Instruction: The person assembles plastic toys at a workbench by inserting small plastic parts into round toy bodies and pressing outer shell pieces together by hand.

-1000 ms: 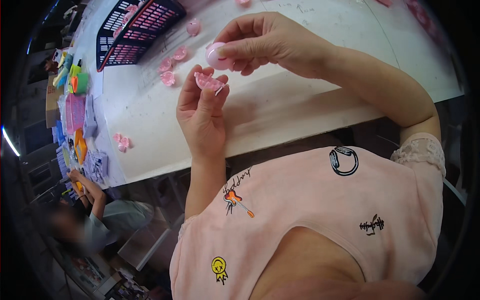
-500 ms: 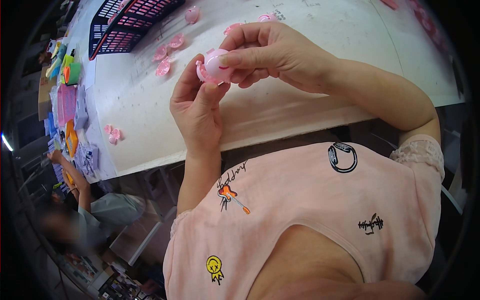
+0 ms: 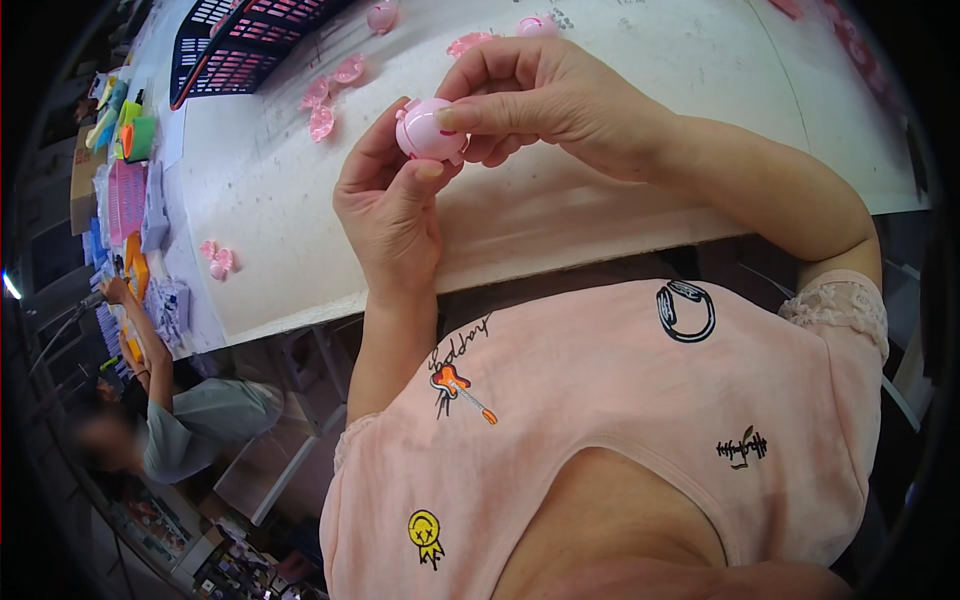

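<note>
Between my two hands is a small round pink plastic ball (image 3: 428, 130), its two shell halves meeting along a seam. My left hand (image 3: 392, 205) grips its left and lower side, with the thumb under it and the fingers behind. On the right side of the ball, my right hand (image 3: 545, 110) pinches it between thumb and fingers. Both hands are above the white table (image 3: 560, 235). Beyond them lie a pink shell piece (image 3: 470, 44) and a pink ball (image 3: 537, 26). Several pink shell pieces (image 3: 320, 122) rest to the left.
At the far left stands a dark blue plastic basket (image 3: 215, 62) with pink parts inside. Another pink ball (image 3: 382, 15) is beside it. Small pink parts (image 3: 218, 262) lie near the table's left edge. A co-worker (image 3: 205, 420) sits at the left, near piled coloured items (image 3: 128, 200).
The ball's two halves stood apart with the inside showing; now they meet along the seam. My view has shifted slightly. The co-worker's arms have moved a little.
</note>
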The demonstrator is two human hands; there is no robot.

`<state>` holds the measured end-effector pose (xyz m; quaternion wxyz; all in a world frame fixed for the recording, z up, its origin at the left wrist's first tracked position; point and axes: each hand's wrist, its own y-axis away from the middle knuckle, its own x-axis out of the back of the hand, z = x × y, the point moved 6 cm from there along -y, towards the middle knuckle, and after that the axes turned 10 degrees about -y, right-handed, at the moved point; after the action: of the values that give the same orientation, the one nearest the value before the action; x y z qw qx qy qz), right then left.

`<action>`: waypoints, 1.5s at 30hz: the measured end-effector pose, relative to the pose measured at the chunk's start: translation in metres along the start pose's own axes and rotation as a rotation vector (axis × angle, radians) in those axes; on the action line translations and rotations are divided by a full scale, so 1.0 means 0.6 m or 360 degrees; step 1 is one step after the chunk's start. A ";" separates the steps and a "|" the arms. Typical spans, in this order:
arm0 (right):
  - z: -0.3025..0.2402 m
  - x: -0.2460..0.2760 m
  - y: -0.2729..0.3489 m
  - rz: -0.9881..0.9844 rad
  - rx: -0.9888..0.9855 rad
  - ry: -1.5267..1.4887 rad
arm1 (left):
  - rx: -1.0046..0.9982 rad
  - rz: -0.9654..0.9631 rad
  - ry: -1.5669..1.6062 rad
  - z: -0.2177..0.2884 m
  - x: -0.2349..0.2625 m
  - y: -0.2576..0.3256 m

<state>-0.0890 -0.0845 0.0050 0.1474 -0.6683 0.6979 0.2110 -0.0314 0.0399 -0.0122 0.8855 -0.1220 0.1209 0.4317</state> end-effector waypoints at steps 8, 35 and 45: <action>-0.006 -0.001 -0.001 -0.0099 -0.0035 0.0247 | -0.0101 -0.0032 -0.0074 0.006 0.004 0.001; -0.007 -0.003 -0.010 -0.0208 0.0000 0.0103 | 0.0195 -0.0196 0.0191 -0.006 0.006 -0.003; -0.004 0.002 -0.010 -0.0235 -0.0002 -0.0021 | 0.0164 -0.0191 0.0115 -0.002 -0.002 0.003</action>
<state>-0.0831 -0.0867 0.0062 0.1667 -0.7168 0.6455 0.2042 -0.0336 0.0398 -0.0135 0.9100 -0.0988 0.1673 0.3662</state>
